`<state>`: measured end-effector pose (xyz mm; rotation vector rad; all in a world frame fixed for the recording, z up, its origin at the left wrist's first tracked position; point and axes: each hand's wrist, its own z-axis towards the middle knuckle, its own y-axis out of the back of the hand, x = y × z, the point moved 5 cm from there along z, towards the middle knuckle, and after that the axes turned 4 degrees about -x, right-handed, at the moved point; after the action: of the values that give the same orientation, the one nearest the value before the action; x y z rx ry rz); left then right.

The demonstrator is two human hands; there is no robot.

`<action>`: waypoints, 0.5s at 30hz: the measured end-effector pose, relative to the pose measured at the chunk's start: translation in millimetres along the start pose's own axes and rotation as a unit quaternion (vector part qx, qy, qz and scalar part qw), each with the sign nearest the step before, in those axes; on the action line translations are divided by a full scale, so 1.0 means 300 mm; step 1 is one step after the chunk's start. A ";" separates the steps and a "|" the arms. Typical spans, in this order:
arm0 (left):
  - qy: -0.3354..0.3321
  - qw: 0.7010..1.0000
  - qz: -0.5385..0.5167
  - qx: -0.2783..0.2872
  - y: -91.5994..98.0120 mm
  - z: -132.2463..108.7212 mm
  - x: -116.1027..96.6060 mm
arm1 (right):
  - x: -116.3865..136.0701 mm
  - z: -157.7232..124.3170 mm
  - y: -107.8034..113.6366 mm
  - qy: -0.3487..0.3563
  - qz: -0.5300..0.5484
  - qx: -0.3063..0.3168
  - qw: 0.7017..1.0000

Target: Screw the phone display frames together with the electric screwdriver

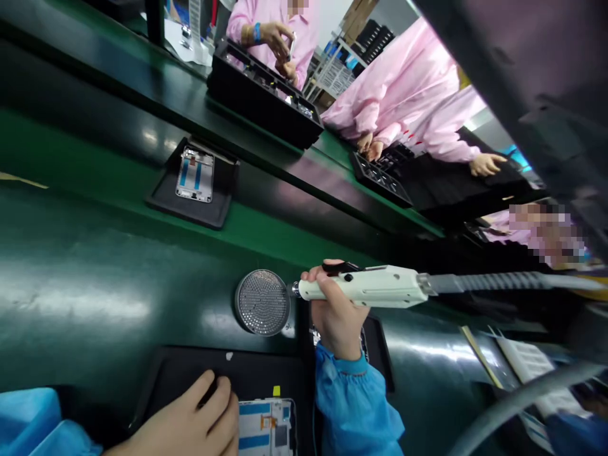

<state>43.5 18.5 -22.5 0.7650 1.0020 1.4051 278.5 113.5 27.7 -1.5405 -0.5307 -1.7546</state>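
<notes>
My right hand [339, 316] is wrapped round a white electric screwdriver [380, 286], held level with its cable running off to the right. Its bit points left, at the rim of a round screw dish [263, 303] dotted with many small holes; whether bit and dish touch, I cannot tell. Low in the view, my left hand [199, 421] lies with bent, slightly parted fingers over a black tray [185, 367]. Those fingers are against or just over the left side of a phone frame [268, 424] with blue strips and a yellow tab. My left thumb is hidden.
Another phone frame [196, 176] lies on a black tray [204, 215] farther back. Partly behind my right wrist is a further black tray [380, 354]. A grey cable [522, 399] curves at lower right. Across the bench, people in pink work beside black boxes [266, 95].
</notes>
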 end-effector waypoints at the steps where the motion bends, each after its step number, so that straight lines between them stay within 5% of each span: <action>1: -0.002 1.000 -0.001 -0.006 0.002 0.005 0.006 | -0.009 0.001 0.002 -0.001 -0.002 -0.002 1.000; 8: 0.018 0.999 0.003 -0.041 0.016 0.005 0.029 | -0.032 0.002 0.015 -0.011 -0.018 -0.012 1.000; 15: 0.008 1.000 -0.010 0.020 0.008 -0.006 0.023 | -0.035 0.006 0.013 -0.006 -0.020 -0.013 1.000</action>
<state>40.3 25.1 -21.8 0.7729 1.0513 1.3803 282.7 114.8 17.2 -1.5692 -0.5504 -1.7899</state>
